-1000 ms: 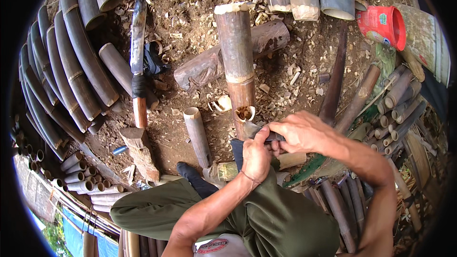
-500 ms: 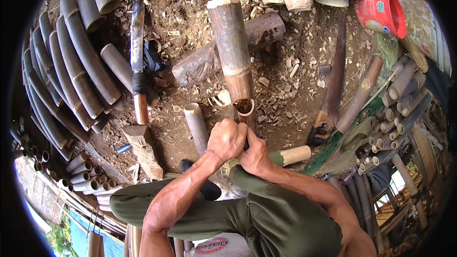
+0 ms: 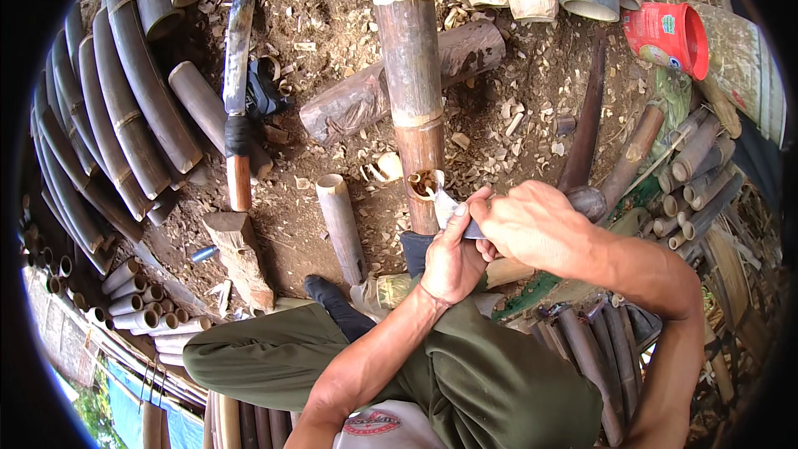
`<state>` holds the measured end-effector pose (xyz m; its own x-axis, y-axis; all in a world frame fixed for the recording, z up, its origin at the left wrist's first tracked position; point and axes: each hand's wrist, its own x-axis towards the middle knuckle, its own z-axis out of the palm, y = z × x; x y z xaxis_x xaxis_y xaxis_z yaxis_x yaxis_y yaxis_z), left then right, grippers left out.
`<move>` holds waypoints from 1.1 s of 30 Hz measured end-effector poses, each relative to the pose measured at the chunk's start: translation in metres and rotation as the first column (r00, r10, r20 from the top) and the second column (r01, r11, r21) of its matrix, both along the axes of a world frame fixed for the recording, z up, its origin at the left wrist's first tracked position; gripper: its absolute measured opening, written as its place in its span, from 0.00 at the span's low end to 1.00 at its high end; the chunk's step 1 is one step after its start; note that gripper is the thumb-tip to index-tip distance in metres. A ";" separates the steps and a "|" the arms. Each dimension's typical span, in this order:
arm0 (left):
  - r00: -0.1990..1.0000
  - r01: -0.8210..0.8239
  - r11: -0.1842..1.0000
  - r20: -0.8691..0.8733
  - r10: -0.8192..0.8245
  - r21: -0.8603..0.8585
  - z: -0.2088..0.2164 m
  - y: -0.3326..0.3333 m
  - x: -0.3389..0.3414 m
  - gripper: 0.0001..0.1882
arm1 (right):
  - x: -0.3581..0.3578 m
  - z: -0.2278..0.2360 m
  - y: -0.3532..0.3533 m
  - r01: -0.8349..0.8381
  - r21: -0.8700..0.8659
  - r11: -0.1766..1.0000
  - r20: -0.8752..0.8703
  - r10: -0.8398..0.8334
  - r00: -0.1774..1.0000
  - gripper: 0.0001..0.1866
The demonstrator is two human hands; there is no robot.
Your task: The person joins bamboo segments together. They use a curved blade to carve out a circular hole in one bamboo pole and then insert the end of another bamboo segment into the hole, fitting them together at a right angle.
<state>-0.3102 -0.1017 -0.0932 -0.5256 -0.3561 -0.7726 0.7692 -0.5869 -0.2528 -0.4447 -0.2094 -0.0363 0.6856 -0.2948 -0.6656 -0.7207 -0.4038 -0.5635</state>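
Note:
A thick bamboo tube (image 3: 413,75) leans across a log (image 3: 349,108) in front of me. Its near part is scraped brown and has a cut opening with pale edges. My right hand (image 3: 536,220) is closed around a knife, whose dark rounded handle end (image 3: 587,202) sticks out to the right. The pale blade (image 3: 446,206) points left, its tip at the right edge of the opening. My left hand (image 3: 453,262) is closed at the blade, thumb along it; its other fingers are partly hidden. The tube's lower end rests by my dark-socked foot (image 3: 416,249).
A machete (image 3: 238,58) and a wood block (image 3: 241,258) lie left. A short bamboo piece (image 3: 339,220) stands nearer the middle. Right are a handsaw (image 3: 587,125), a red bucket (image 3: 672,37) and bamboo stacks (image 3: 698,150). Long bamboo poles (image 3: 125,100) fill the left; shavings litter the dirt.
My hands have moved right from below the opening. The right arm has swung outward, elbow wide, and the knife now lies sideways with its blade at the opening's edge. My view has shifted slightly.

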 end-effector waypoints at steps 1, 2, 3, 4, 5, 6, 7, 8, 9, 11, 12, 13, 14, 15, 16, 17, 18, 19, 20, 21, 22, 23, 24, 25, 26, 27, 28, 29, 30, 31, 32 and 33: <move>1.000 -0.023 1.000 0.004 0.023 -0.005 0.000 -0.001 0.002 0.26 | -0.002 -0.004 -0.002 0.000 0.016 1.000 0.034 -0.001 0.999 0.16; 0.996 0.047 0.999 0.076 -0.046 -0.012 0.000 -0.001 0.005 0.25 | -0.004 -0.007 -0.002 0.001 0.032 0.999 0.067 -0.003 0.998 0.16; 0.982 0.118 0.993 0.147 -0.115 -0.014 -0.001 0.001 0.007 0.25 | -0.002 -0.006 0.001 0.073 0.096 0.993 -0.017 -0.071 0.997 0.17; 0.959 0.188 0.982 0.218 -0.182 -0.010 -0.001 0.003 0.011 0.25 | 0.000 -0.010 0.008 0.153 0.173 0.973 -0.034 -0.149 0.988 0.17; 0.911 0.274 0.962 0.319 -0.263 0.011 0.001 0.000 0.015 0.23 | 0.001 -0.016 0.019 0.240 0.243 0.940 -0.061 -0.232 0.971 0.18; 0.841 0.389 0.920 0.396 -0.369 0.032 0.002 -0.003 0.021 0.23 | 0.001 -0.021 0.030 0.324 0.310 0.894 -0.093 -0.311 0.946 0.18; 0.752 0.507 0.861 0.463 -0.468 0.047 0.006 -0.009 0.028 0.22 | 0.007 -0.022 0.039 0.398 0.304 0.866 -0.049 -0.403 0.914 0.19; 0.647 0.614 0.786 0.524 -0.554 0.072 0.008 -0.014 0.034 0.22 | 0.013 -0.016 0.042 0.460 0.304 0.834 -0.079 -0.459 0.885 0.13; 0.572 0.684 0.726 0.565 -0.595 0.071 0.005 -0.015 0.041 0.22 | 0.019 -0.020 0.052 0.541 0.285 0.791 -0.056 -0.550 0.833 0.15; 0.406 0.815 0.575 0.637 -0.655 0.072 -0.001 -0.017 0.053 0.24 | 0.031 -0.024 0.073 0.691 0.290 0.662 -0.063 -0.707 0.705 0.20; 0.311 0.872 0.482 0.667 -0.677 0.083 -0.006 -0.017 0.057 0.22 | 0.036 -0.035 0.091 0.749 0.270 0.605 0.006 -0.779 0.627 0.22; 0.162 0.956 0.294 0.834 -0.527 0.001 -0.014 -0.013 0.065 0.20 | 0.044 -0.034 0.097 0.791 0.279 0.544 0.000 -0.824 0.567 0.24; 0.045 0.997 0.080 0.951 -0.307 -0.022 -0.016 -0.018 0.070 0.18 | 0.053 -0.035 0.101 0.826 0.289 0.483 -0.001 -0.863 0.505 0.25; 0.015 0.999 0.042 0.953 -0.302 -0.002 -0.016 -0.023 0.074 0.15 | 0.061 -0.041 0.110 0.866 0.293 0.405 0.006 -0.907 0.422 0.26; -0.032 0.998 -0.054 0.968 -0.249 0.019 -0.018 -0.030 0.079 0.14 | 0.071 -0.045 0.115 0.889 0.297 0.348 -0.011 -0.930 0.368 0.26; -0.072 0.987 -0.152 0.979 -0.193 0.043 -0.021 -0.035 0.084 0.13 | 0.081 -0.044 0.115 0.911 0.295 0.288 -0.008 -0.953 0.304 0.26; -0.107 0.966 -0.248 0.985 -0.132 0.071 -0.024 -0.042 0.087 0.13 | 0.088 -0.044 0.116 0.929 0.293 0.227 -0.005 -0.971 0.239 0.25; -0.120 0.968 -0.244 0.964 -0.239 0.060 -0.019 -0.053 0.088 0.13 | 0.091 -0.045 0.117 0.936 0.276 0.219 -0.021 -0.972 0.234 0.24; -0.116 0.970 -0.235 0.967 -0.226 0.062 -0.021 -0.049 0.088 0.14 | 0.092 -0.047 0.119 0.942 0.259 0.211 -0.036 -0.973 0.228 0.22; -0.112 0.972 -0.226 0.971 -0.213 0.063 -0.026 -0.043 0.087 0.15 | 0.093 -0.047 0.120 0.949 0.241 0.204 -0.051 -0.974 0.222 0.20; -0.106 0.975 -0.214 0.976 -0.190 0.065 -0.026 -0.045 0.086 0.16 | 0.091 -0.047 0.118 0.943 0.202 0.264 -0.035 -0.960 0.277 0.21; -0.090 0.996 -0.041 0.940 -0.329 0.081 -0.019 -0.046 0.079 0.19 | 0.084 -0.045 0.117 0.932 0.161 0.324 -0.021 -0.943 0.331 0.21; -0.012 0.994 0.088 0.891 -0.454 0.059 -0.014 -0.046 0.075 0.20 | 0.076 -0.042 0.116 0.917 0.118 0.382 -0.011 -0.923 0.386 0.22; 0.051 0.998 0.060 0.937 -0.346 -0.032 -0.021 -0.035 0.071 0.18 | 0.065 -0.034 0.111 0.872 0.067 0.485 0.013 -0.874 0.486 0.28; 0.120 0.993 0.030 0.962 -0.246 -0.117 -0.022 -0.027 0.064 0.18 | 0.052 -0.028 0.106 0.828 0.010 0.561 0.028 -0.828 0.561 0.27; 0.226 0.954 0.273 0.894 -0.387 -0.123 -0.018 -0.019 0.051 0.18 | 0.041 -0.024 0.101 0.796 -0.050 0.603 0.064 -0.794 0.605 0.27; 0.362 0.865 0.493 0.798 -0.483 -0.093 -0.009 -0.025 0.034 0.19 | 0.029 -0.022 0.091 0.764 -0.118 0.634 0.098 -0.758 0.645 0.26; 0.379 0.867 0.482 0.795 -0.473 -0.127 -0.006 -0.031 0.027 0.21 | 0.017 -0.023 0.077 0.688 -0.141 0.712 0.091 -0.683 0.725 0.26; 0.445 0.794 0.600 0.770 -0.458 -0.103 0.000 -0.036 0.020 0.23 | 0.010 -0.024 0.059 0.602 -0.160 0.782 0.082 -0.597 0.798 0.25; 0.532 0.714 0.688 0.739 -0.413 -0.130 0.000 -0.039 0.017 0.22 | 0.009 -0.015 0.036 0.439 -0.192 0.878 -0.015 -0.450 0.893 0.23; 0.605 0.634 0.760 0.703 -0.373 -0.142 0.000 -0.036 0.016 0.21 | 0.013 -0.014 0.023 0.328 -0.246 0.912 -0.049 -0.350 0.935 0.18; 0.693 0.535 0.834 0.634 -0.343 -0.133 0.001 -0.028 0.019 0.20 | 0.020 -0.011 0.011 0.223 -0.234 0.946 -0.069 -0.245 0.967 0.16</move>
